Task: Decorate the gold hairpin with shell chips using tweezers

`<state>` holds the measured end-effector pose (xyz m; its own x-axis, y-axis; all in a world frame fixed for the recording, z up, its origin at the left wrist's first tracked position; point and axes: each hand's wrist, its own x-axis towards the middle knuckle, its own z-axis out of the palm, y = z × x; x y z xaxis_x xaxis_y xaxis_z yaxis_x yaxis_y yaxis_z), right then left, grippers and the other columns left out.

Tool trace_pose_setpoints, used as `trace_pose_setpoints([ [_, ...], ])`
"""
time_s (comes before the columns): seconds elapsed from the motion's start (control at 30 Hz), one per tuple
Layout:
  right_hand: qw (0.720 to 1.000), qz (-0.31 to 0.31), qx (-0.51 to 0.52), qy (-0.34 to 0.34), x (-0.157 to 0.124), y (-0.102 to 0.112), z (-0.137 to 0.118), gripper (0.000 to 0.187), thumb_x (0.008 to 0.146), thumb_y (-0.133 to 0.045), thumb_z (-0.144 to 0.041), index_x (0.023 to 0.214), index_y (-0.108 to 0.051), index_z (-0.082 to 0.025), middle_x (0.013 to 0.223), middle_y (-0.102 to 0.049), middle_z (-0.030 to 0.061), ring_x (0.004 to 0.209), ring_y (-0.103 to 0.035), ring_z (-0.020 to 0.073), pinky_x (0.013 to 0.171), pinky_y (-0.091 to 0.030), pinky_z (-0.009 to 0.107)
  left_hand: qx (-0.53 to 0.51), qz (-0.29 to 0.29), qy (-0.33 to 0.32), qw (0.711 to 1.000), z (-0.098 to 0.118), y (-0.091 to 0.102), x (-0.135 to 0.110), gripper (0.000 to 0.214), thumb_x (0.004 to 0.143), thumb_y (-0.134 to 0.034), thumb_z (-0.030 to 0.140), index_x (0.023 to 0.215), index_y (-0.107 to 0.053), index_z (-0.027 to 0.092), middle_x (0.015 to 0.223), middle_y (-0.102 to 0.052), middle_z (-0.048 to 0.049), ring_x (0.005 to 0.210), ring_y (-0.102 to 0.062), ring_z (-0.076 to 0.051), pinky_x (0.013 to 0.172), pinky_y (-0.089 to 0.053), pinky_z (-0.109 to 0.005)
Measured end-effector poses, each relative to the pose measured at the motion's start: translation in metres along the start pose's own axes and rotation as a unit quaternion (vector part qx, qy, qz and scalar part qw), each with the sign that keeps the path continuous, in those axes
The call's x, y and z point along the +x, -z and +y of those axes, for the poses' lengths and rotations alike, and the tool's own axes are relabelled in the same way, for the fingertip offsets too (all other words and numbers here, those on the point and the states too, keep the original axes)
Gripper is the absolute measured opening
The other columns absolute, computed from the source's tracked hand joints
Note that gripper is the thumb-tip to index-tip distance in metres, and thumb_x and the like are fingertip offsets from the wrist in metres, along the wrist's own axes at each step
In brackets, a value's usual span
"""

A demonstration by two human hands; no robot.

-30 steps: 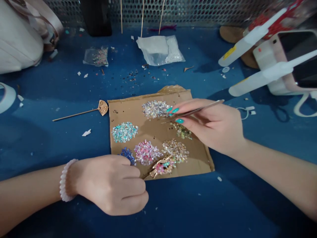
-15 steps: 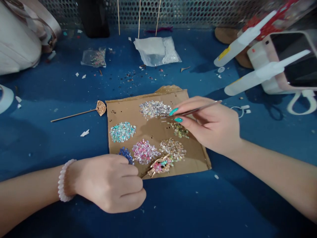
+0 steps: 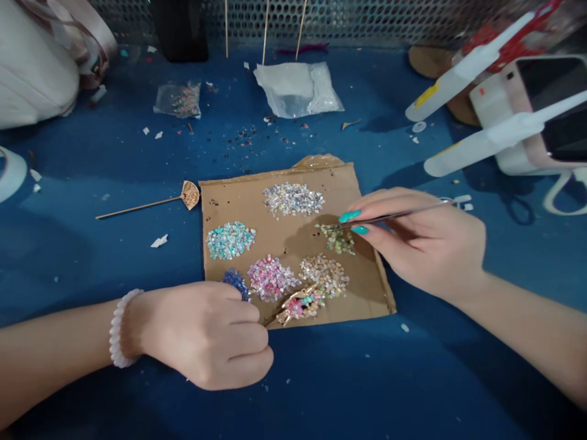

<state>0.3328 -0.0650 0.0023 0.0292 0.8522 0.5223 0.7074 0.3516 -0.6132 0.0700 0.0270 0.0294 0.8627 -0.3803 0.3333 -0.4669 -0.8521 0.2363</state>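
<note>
My right hand (image 3: 413,235) pinches a pair of metal tweezers (image 3: 389,216), whose tips are at the small green stone chips (image 3: 340,240). Closed in a fist, my left hand (image 3: 206,336) grips the stem of a gold hairpin (image 3: 300,304). Pink, turquoise and cream chips cover the hairpin's decorated end, which rests over the cardboard (image 3: 367,293). Around it lie piles of pink chips (image 3: 271,278), cream chips (image 3: 324,275), turquoise chips (image 3: 230,240) and silvery-white chips (image 3: 293,199). A dark blue pile (image 3: 236,282) is partly hidden behind my left hand.
Left of the cardboard lies a gold fan-headed hairpin (image 3: 189,195). Two white-nozzled bottles (image 3: 486,143) lean at the right beside a white device (image 3: 509,146). Behind are plastic bags (image 3: 298,90), a black object (image 3: 180,30), and a white bag (image 3: 36,67) at the left.
My right hand has moved right and slightly down, taking the tweezers from near the silvery-white pile to the green chips. My left hand keeps its grip; the view has shifted slightly.
</note>
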Motion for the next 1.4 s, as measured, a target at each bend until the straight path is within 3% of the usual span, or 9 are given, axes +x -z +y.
trace_pose_setpoints([
  [0.43,1.000,0.010,-0.020,-0.010,0.0025,-0.0024,0.0006,0.017,0.080,-0.063,-0.011,0.087,-0.064,-0.027,0.084,-0.070,-0.0024,0.079,-0.068,0.0174,0.067,-0.054,0.033,-0.003,-0.005,-0.005,1.000,0.0003,-0.0005,0.0011,0.012,0.082,-0.059,0.012,0.071,-0.064,0.014,0.054,-0.042,0.0025,0.047,-0.039,-0.013,0.039,-0.025,-0.031],
  [0.83,0.999,0.007,-0.033,-0.013,0.0024,-0.0023,-0.0007,0.011,0.080,-0.064,-0.013,0.083,-0.066,-0.023,0.083,-0.072,-0.0002,0.078,-0.068,0.0157,0.063,-0.052,0.030,0.000,-0.005,-0.004,1.000,-0.0011,-0.0005,0.0017,0.012,0.081,-0.060,0.013,0.070,-0.063,0.014,0.054,-0.043,0.0028,0.047,-0.040,-0.012,0.039,-0.025,-0.031],
  [1.07,0.999,0.024,0.015,0.016,0.0019,-0.0009,0.0017,0.022,0.075,-0.065,-0.006,0.087,-0.065,-0.025,0.081,-0.070,0.0001,0.079,-0.067,0.0179,0.065,-0.052,0.033,-0.001,-0.014,-0.002,1.000,-0.0012,0.0003,0.0023,0.015,0.082,-0.059,0.014,0.068,-0.061,0.015,0.054,-0.042,0.0027,0.047,-0.040,-0.012,0.039,-0.026,-0.031],
  [1.4,0.998,-0.008,-0.007,0.056,0.0002,0.0016,0.0017,0.025,0.075,-0.061,-0.002,0.086,-0.063,-0.024,0.080,-0.069,0.0006,0.077,-0.067,0.0175,0.064,-0.052,0.032,-0.010,-0.018,0.000,1.000,-0.0021,0.0000,0.0027,0.015,0.082,-0.058,0.013,0.069,-0.063,0.015,0.054,-0.042,0.0026,0.047,-0.040,-0.012,0.039,-0.027,-0.031],
])
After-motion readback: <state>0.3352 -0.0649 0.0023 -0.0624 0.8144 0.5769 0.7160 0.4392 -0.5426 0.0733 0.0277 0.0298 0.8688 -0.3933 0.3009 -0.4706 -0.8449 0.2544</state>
